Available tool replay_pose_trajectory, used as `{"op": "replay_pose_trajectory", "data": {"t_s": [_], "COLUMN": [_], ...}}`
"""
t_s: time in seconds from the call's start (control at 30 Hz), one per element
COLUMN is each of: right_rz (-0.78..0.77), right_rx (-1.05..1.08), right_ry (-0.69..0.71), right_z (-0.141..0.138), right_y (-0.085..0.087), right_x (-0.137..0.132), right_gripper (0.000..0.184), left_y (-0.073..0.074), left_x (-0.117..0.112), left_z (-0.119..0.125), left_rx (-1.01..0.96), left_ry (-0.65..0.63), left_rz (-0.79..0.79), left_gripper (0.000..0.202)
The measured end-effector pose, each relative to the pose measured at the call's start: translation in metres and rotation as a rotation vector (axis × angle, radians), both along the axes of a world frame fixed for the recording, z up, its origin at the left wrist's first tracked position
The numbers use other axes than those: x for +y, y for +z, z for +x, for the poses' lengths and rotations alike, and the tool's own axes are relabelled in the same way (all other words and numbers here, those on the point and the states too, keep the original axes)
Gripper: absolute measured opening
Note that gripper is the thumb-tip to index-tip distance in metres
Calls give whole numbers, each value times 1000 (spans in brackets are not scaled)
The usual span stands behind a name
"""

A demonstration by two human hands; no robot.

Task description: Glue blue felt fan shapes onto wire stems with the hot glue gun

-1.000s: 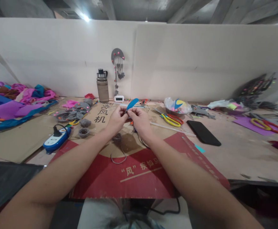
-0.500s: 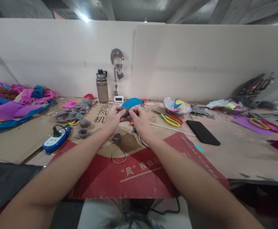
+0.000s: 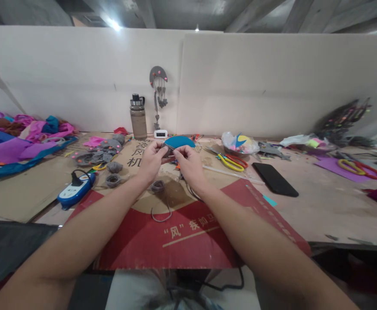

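Observation:
Over the cardboard, my left hand (image 3: 151, 160) pinches a small grey felt-like piece (image 3: 169, 150) between thumb and fingers. My right hand (image 3: 188, 162) is closed at the right side of the same piece, fingertips nearly touching the left ones. Its exact shape is mostly hidden by my fingers. Just behind the hands shows a blue rounded piece (image 3: 179, 141). Below them lies a coil of grey cord (image 3: 157, 186) with a loose end curling forward. Two more grey cord bundles, a ball (image 3: 114, 167) and a coil (image 3: 113, 180), are left of my left hand.
A bottle (image 3: 138, 118) and small digital clock (image 3: 160, 134) stand at the back. To the right are yellow-handled scissors (image 3: 232, 163), a bowl (image 3: 240, 144) and a phone (image 3: 275, 179). A power strip (image 3: 76, 190), grey felt scraps (image 3: 99, 151) and coloured fabric (image 3: 29, 137) lie left.
My fingers have shifted slightly on the grey piece, which shows less from above. Both hands stay in nearly the same place.

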State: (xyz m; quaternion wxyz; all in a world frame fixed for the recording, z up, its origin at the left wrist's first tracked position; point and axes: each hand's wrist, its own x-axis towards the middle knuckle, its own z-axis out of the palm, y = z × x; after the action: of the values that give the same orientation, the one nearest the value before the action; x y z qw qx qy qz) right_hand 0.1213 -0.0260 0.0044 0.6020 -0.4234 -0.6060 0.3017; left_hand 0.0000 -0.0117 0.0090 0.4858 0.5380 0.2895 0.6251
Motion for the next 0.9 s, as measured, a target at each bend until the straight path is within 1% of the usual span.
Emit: {"op": "replay_pose_trajectory", "data": {"t_s": [0.17,0.3,0.4,0.47,0.63,0.77,0.9], "right_rz": [-77,-137,-143,-140,-131,-127,-127], "right_rx": [62,108,138,146,156,160,153], "right_ry": [7,30,51,40,-3,9,8], "right_z": [0,-1,-1,-1,0,2,3], "right_y": [-6,-10,-11,-11,-9,-9,-8], "right_x": [7,12,13,12,12,13,12], "right_gripper": [21,24,23,22,19,17,18], "left_y": [1,1,0,0,1,-1,-1], "left_x": [1,1,1,1,0,1,1], "left_z": [-1,0,2,3,3,2,2], "left_rx": [-3,-48,-96,-106,-94,-80,-68], "left_ry": [60,30,-3,-12,-31,-75,-68], "left_rz": [-13,-35,-54,-64,-69,-46,-51], "left_gripper": [15,14,13,12,10,12,15]}}
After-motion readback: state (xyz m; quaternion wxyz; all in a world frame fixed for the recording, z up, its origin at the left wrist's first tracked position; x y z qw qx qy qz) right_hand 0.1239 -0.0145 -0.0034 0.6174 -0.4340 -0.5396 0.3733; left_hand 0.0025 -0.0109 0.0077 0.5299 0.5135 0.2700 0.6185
